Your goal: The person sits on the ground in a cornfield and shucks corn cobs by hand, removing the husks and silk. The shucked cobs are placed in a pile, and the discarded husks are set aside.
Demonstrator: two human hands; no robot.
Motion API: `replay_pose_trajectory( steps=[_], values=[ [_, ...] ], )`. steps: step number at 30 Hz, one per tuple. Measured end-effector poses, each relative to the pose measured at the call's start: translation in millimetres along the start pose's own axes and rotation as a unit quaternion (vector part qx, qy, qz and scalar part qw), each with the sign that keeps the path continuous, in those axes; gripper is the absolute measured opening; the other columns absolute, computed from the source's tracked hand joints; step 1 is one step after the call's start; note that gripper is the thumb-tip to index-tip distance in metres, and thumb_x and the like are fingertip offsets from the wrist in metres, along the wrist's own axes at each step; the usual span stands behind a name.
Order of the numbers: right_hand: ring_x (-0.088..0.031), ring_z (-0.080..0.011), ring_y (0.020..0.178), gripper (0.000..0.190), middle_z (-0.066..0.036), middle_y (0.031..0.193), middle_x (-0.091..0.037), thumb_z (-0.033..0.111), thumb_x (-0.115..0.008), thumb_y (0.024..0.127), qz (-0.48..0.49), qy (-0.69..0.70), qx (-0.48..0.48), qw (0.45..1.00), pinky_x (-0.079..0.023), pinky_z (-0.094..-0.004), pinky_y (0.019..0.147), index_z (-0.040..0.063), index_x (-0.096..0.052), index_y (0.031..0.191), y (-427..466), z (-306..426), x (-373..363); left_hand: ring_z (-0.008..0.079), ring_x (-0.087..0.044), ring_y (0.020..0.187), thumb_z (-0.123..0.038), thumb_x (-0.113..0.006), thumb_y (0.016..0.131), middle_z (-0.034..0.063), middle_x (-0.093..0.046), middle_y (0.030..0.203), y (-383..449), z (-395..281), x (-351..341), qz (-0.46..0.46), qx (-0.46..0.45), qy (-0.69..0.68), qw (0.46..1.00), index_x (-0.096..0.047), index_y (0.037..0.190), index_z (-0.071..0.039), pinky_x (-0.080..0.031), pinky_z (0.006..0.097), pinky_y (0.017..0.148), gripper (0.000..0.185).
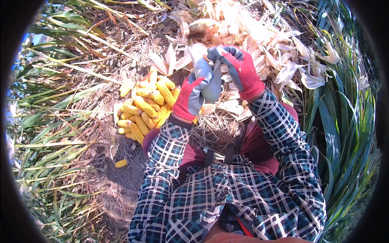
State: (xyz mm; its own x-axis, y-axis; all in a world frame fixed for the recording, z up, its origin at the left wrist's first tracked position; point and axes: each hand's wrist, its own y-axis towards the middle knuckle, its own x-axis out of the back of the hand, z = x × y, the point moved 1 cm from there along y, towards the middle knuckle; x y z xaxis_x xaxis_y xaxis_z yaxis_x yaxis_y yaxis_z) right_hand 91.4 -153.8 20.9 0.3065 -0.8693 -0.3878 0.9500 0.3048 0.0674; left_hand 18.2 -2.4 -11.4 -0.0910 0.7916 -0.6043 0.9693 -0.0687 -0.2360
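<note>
My left hand (193,94), in a red and grey work glove, is wrapped around an ear of corn (199,57) in pale husk. The ear points away from me, with dark silk near its far end. My right hand (240,70), gloved the same way, has its fingers bent around a strip of husk (217,76) beside the ear's upper part. What lies between those fingertips is partly hidden. To the left of my left hand, a pile of bare yellow corn cobs (146,106) rests on the ground.
Stripped pale husks (252,36) form a broad heap ahead and to the right. One yellow cob (121,163) lies apart at the left on dry, straw-littered soil (124,182). Corn stalks and leaves (51,121) border the left, and green leaves (337,136) line the right.
</note>
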Motion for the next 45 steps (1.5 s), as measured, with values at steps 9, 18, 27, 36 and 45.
replay_pose_trajectory(
  steps=[9,18,27,36,45],
  values=[
    [-0.055,-0.0243,0.095,0.035,-0.006,0.091,-0.054,0.045,-0.061,0.089,0.331,0.321,-0.041,0.886,-0.048,-0.0328,0.078,0.016,-0.042,0.083,-13,14,-10,0.0279,-0.061,0.087,-0.04,-0.056,0.093,0.0123,-0.059,0.096,24,-22,34,-0.001,-0.005,-0.257,0.967,-0.05,0.112,-0.008,-0.054,0.043,0.08,0.038],
    [-0.047,-0.0308,0.128,0.066,-0.013,0.135,-0.052,0.026,-0.075,0.078,0.295,-0.37,0.221,0.852,-0.034,-0.0433,0.109,0.008,-0.048,0.135,-30,13,-35,0.0221,-0.062,0.08,-0.048,-0.04,0.098,0.01,-0.064,0.082,18,-17,26,0.074,0.072,-0.282,0.954,-0.057,0.1,-0.004,-0.052,0.0349,0.078,0.048],
    [-0.065,-0.0312,0.085,0.02,-0.014,0.1,-0.066,0.012,-0.055,0.091,0.311,-0.275,0.232,0.88,-0.051,-0.0363,0.078,0.003,-0.059,0.109,-41,7,-35,0.0174,-0.062,0.101,-0.024,-0.043,0.1,0.0108,-0.063,0.099,-11,-3,13,0.043,-0.229,0.443,0.866,-0.052,0.114,-0.003,-0.048,0.0337,0.097,0.027],
    [-0.053,-0.0154,0.042,0.043,-0.007,0.062,-0.061,0.03,-0.038,0.103,0.264,-0.052,-0.036,0.963,-0.046,-0.0253,0.047,0.003,-0.059,0.076,-45,29,-34,0.0159,-0.06,0.093,-0.03,-0.034,0.102,0.0069,-0.062,0.106,-7,5,8,0.111,-0.142,0.172,0.969,-0.052,0.123,-0.002,-0.047,0.0295,0.089,0.039],
    [-0.055,-0.0135,0.058,0.051,-0.013,0.079,-0.064,0.048,-0.04,0.1,0.219,0.437,-0.067,0.87,-0.048,-0.0301,0.056,0.003,-0.061,0.087,-22,16,-23,0.0178,-0.064,0.088,-0.033,-0.05,0.098,0.0102,-0.063,0.103,-2,3,-11,0.113,0.031,-0.161,0.98,-0.05,0.125,-0.005,-0.053,0.03,0.079,0.039]
  ],
)
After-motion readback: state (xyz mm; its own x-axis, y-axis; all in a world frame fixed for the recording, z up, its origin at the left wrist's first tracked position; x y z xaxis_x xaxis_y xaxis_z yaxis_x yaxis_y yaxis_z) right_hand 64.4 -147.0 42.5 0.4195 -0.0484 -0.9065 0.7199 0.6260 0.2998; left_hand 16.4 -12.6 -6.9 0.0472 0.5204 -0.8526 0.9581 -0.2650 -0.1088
